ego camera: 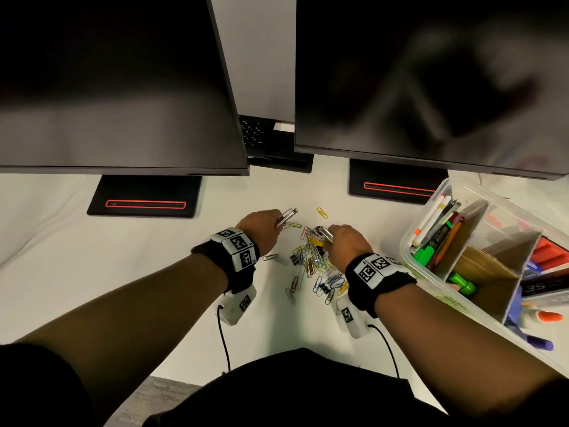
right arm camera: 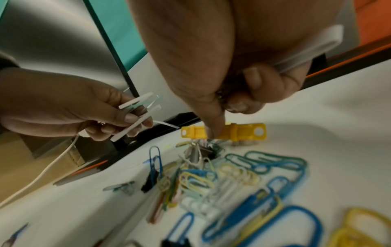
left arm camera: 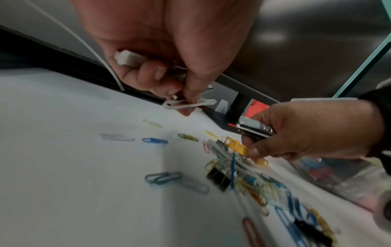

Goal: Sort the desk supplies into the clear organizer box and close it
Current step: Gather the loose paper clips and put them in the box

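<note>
Our left hand [ego camera: 261,224] grips silver clips [ego camera: 286,217]; right hand [ego camera: 346,241] pinches yellow clip [right arm camera: 237,132] (metal piece tucked in palm) over paperclip pile [ego camera: 317,266].

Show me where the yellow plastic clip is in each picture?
Head: yellow plastic clip, middle, left of the right hand.
Left wrist: right of centre, pinched by that hand.
Right wrist: centre, under the fingertip.
Shared landmark: the paper clip pile beside it.

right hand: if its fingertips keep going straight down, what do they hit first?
The right hand points down at the yellow plastic clip, its fingertip apparently already on it. Below is the paperclip pile, then the white desk. Depth is uncertain.
</note>
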